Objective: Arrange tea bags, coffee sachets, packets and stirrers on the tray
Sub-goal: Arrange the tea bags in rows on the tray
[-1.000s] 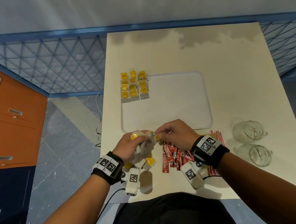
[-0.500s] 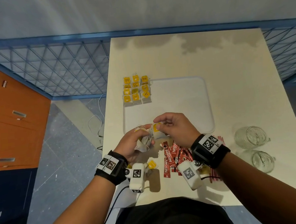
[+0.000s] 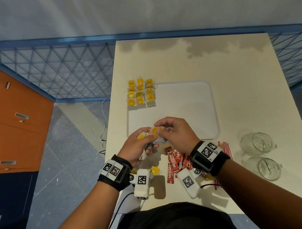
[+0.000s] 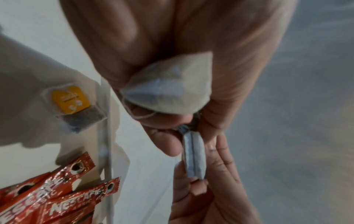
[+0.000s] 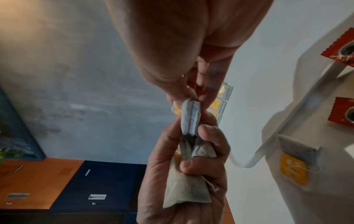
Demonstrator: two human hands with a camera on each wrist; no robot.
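A white tray (image 3: 183, 111) lies mid-table with several yellow-tagged tea bags (image 3: 140, 95) in rows at its far left corner. Over the tray's near edge my left hand (image 3: 149, 138) grips a bunch of tea bags (image 4: 172, 91). My right hand (image 3: 159, 132) pinches one tea bag (image 5: 191, 115) by its top edge, and that bag's lower end sits in the left hand's fingers. Red coffee sachets (image 3: 177, 162) lie in a heap under my right wrist. Red-and-white stirrers (image 3: 224, 147) lie to their right. A loose tea bag (image 3: 155, 170) rests by my left wrist.
Two glass jars (image 3: 255, 143) (image 3: 267, 167) lie on their sides at the table's right near corner. A blue mesh fence (image 3: 58, 72) runs behind and left of the table. Orange drawers (image 3: 13, 121) stand on the floor at the left.
My right hand has taken one tea bag between its fingertips and drawn it partly out of the bunch in my left hand. Both hands have edged forward over the tray's near edge.
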